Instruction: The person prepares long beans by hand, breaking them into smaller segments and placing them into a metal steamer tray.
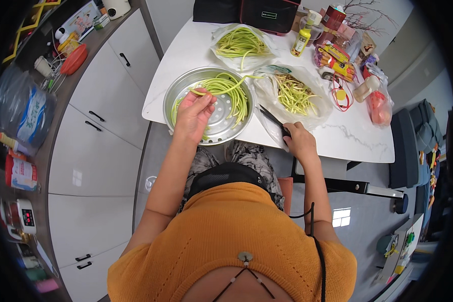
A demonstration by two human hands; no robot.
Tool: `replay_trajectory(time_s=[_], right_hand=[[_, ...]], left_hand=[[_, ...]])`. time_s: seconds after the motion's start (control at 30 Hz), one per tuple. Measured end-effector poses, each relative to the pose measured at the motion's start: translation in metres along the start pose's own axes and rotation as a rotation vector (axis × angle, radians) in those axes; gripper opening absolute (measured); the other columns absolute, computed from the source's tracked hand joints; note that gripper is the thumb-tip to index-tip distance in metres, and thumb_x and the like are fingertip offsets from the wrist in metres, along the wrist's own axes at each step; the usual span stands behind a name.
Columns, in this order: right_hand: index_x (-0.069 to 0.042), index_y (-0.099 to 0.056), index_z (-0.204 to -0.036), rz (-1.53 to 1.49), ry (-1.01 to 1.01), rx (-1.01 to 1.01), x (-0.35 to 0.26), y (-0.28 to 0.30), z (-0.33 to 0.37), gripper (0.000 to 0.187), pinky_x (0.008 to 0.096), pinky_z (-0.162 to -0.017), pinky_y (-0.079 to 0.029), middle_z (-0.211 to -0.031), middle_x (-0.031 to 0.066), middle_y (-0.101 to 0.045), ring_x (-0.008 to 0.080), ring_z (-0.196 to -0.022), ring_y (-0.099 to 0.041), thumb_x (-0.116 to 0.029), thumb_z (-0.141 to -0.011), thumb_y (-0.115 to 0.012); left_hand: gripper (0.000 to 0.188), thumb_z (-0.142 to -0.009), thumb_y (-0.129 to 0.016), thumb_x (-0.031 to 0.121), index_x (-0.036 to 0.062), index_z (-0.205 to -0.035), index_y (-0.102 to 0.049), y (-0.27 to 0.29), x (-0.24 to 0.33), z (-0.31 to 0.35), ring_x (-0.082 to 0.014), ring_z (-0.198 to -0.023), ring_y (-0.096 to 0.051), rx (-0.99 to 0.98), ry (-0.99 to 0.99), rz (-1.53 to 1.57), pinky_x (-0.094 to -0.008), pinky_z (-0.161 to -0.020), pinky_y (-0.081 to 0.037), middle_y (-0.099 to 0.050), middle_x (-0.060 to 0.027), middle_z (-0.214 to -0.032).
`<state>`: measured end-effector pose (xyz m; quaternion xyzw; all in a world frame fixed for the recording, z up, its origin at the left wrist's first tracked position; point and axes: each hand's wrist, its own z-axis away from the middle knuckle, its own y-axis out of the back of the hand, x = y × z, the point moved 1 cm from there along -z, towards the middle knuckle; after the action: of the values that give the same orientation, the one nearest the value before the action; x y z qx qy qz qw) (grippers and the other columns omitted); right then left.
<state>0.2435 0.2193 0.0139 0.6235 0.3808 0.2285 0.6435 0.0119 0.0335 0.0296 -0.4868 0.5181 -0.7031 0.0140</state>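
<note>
My left hand (195,114) is closed on a long green garlic scape (216,90) over a round metal basin with holes in its base (169,95). More garlic scapes (239,103) lie curled inside the basin along its right side. In my right hand (301,142), at the table edge right of the basin, is a pair of black scissors (271,117), its blades directed away and to the left. Beyond them sits an open clear plastic bag (321,111) with short pale-green pieces (293,95). A second plastic bag (221,58) at the back holds a bundle of long garlic scapes (242,43).
The white table (360,136) carries a yellow bottle (301,41), snack packs (335,60), a red cord (343,98) and a pinkish bag (379,108) on its right. A black case (269,15) stands at the back. White cabinets (98,146) run along the left.
</note>
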Motion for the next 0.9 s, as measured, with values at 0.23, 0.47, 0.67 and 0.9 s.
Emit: replay_trajectory(time_s=[0.23, 0.47, 0.67, 0.9], right_hand=[[-0.015, -0.059, -0.110, 0.008, 0.018, 0.023, 0.010, 0.001, 0.010, 0.035, 0.0385, -0.072, -0.049, -0.095, 0.0095, -0.060, 0.0290, -0.084, -0.061, -0.015, -0.075, -0.065], [-0.013, -0.060, -0.106, 0.056, 0.077, 0.129, 0.015, 0.005, 0.009, 0.037, 0.0369, -0.073, -0.049, -0.093, 0.0082, -0.059, 0.0268, -0.089, -0.059, -0.015, -0.070, -0.068], [-0.014, -0.060, -0.107, 0.064, 0.086, 0.029, 0.022, 0.000, -0.004, 0.041, 0.0373, -0.074, -0.049, -0.093, 0.0094, -0.061, 0.0276, -0.089, -0.060, -0.015, -0.068, -0.069], [-0.014, -0.063, -0.105, -0.058, 0.064, -0.206, 0.024, 0.015, -0.012, 0.039, 0.0378, -0.073, -0.049, -0.086, 0.0122, -0.065, 0.0290, -0.082, -0.063, -0.020, -0.066, -0.066]], left_hand=[[0.012, -0.085, -0.056, -0.002, 0.0047, -0.095, -0.056, -0.010, -0.016, -0.005, -0.0190, -0.089, -0.061, -0.054, 0.165, 0.163, -0.0281, -0.077, -0.052, -0.061, -0.0097, -0.093], [0.010, -0.085, -0.058, -0.001, 0.0040, -0.093, -0.056, -0.032, -0.035, -0.002, -0.0182, -0.089, -0.062, 0.034, 0.304, 0.183, -0.0273, -0.077, -0.053, -0.062, -0.0102, -0.094], [0.011, -0.084, -0.061, 0.001, 0.0048, -0.092, -0.055, -0.024, -0.055, -0.011, -0.0152, -0.079, -0.060, -0.014, 0.387, 0.244, -0.0259, -0.071, -0.052, -0.060, -0.0067, -0.087], [0.014, -0.083, -0.061, -0.001, 0.0022, -0.095, -0.055, -0.034, -0.056, -0.012, -0.0167, -0.083, -0.060, 0.048, 0.393, 0.293, -0.0260, -0.074, -0.052, -0.060, -0.0093, -0.091]])
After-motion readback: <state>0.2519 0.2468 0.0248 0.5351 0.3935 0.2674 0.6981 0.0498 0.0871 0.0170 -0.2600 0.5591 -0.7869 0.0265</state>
